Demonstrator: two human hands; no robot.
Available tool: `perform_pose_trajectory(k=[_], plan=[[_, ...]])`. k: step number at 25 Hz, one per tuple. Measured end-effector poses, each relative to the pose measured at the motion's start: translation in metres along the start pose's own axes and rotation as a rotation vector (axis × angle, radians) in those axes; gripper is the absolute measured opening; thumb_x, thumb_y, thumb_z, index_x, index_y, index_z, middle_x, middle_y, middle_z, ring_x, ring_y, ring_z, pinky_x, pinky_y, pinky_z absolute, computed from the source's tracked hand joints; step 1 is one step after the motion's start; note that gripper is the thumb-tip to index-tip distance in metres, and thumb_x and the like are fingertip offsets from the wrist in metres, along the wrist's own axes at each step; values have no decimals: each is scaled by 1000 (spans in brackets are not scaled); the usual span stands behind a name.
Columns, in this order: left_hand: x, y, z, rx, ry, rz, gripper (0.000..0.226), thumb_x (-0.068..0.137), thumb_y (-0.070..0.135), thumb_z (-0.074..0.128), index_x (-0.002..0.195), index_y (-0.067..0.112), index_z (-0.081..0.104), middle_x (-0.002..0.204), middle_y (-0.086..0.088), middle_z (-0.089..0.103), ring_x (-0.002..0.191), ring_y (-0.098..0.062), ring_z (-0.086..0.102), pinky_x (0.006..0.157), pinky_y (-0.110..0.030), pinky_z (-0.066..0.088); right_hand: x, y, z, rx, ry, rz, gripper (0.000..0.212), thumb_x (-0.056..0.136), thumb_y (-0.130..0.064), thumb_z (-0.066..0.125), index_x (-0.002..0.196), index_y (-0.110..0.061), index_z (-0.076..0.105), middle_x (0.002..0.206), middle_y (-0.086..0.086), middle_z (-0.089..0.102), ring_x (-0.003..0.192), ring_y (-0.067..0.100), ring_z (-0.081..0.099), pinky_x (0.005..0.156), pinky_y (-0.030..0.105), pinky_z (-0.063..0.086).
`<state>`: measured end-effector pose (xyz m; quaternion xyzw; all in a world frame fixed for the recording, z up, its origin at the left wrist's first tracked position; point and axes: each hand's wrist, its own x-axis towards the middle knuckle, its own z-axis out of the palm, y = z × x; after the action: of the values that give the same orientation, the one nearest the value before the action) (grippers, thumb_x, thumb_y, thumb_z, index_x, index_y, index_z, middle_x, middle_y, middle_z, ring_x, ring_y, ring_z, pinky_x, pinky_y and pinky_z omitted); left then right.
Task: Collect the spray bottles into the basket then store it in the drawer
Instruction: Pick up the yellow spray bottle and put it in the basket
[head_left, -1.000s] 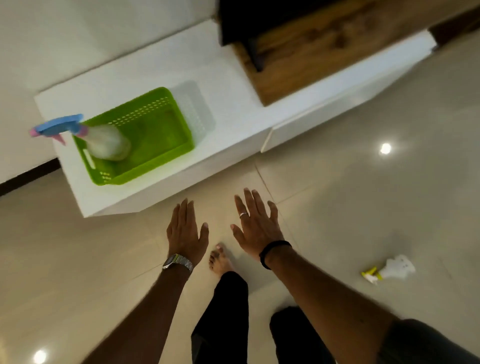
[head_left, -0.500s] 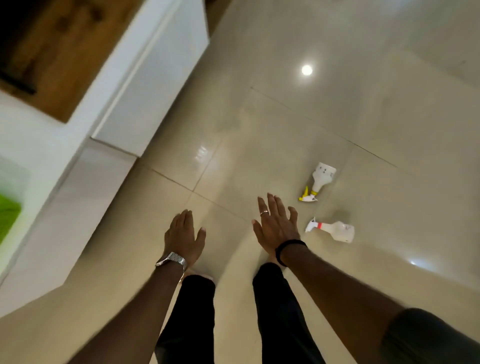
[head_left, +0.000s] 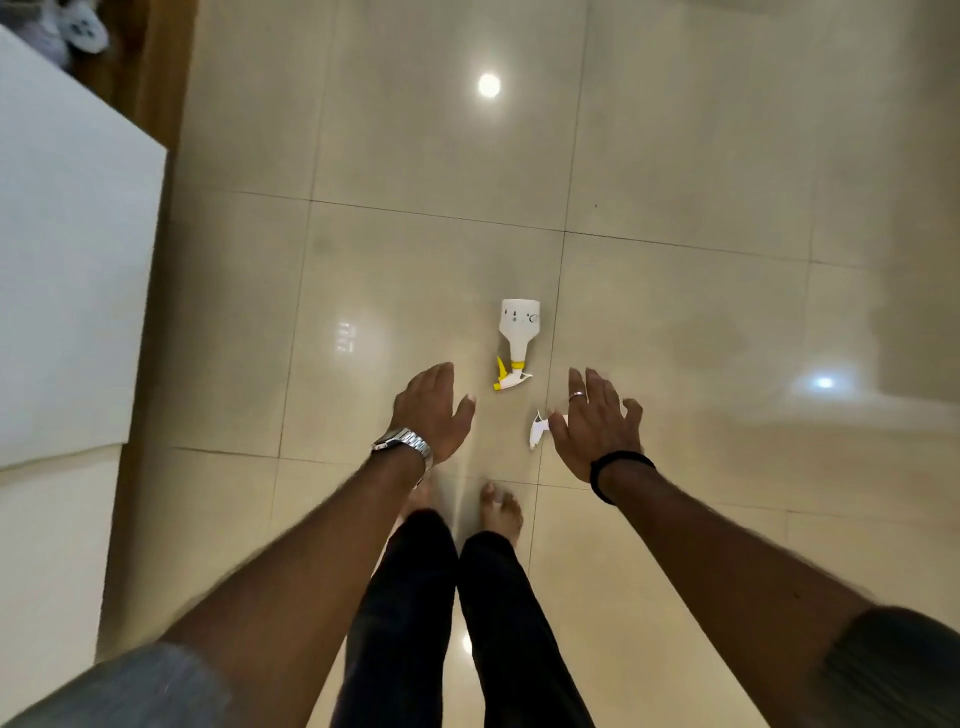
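Two spray bottles are left to collect, both lying on the floor (head_left: 675, 156); basket and drawer are out of view. The yellow-trigger bottle (head_left: 519, 332) lies at twelve o'clock from the feet, the second bottle (head_left: 538, 429) mostly hidden beneath the right hand (head_left: 597, 423). Both hands reach forward, palms down, left hand (head_left: 431, 410) included, fingers spread, grasping nothing.
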<state>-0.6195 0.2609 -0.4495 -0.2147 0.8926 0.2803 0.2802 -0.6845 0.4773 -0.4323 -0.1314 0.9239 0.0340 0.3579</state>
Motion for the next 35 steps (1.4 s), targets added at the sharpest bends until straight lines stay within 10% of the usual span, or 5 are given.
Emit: perform_pose_trajectory(k=[6,10,23,29,35], plan=[[72,22,18,-33,-110,-17,32,97,39,48,117,14,50,122,-5,61,118,-32,55,87,-38,43,66,8,3,120,-43,78,67,105,-44,30,162,-15,12,169,7,16,155,22,18,120,49,21],[149,15,38,-34,-186,-38,67,99,42,44,153,9,22,140,-11,54,130,-33,50,102,-46,45,143,-2,19,205,-31,86,67,105,-44,33,161,-11,16,168,10,21,155,25,21,122,47,23],[305,-3,112,-168,-348,-154,70,103,44,36,159,10,11,163,-14,29,148,-34,34,116,-44,33,307,-32,86,498,-98,103,70,104,-37,41,162,-8,13,168,15,18,154,31,21,124,45,25],[342,16,145,-694,-439,-425,45,105,40,29,141,16,40,143,-12,54,126,-31,54,106,-39,44,345,-25,110,583,-180,92,65,105,-31,47,161,-17,18,168,13,9,149,36,30,118,47,35],[328,12,135,-683,-407,-353,36,101,23,37,131,28,57,131,-7,65,123,-32,60,103,-42,48,335,-12,109,805,-176,109,54,103,-31,53,153,-18,37,156,9,29,133,28,49,114,40,40]])
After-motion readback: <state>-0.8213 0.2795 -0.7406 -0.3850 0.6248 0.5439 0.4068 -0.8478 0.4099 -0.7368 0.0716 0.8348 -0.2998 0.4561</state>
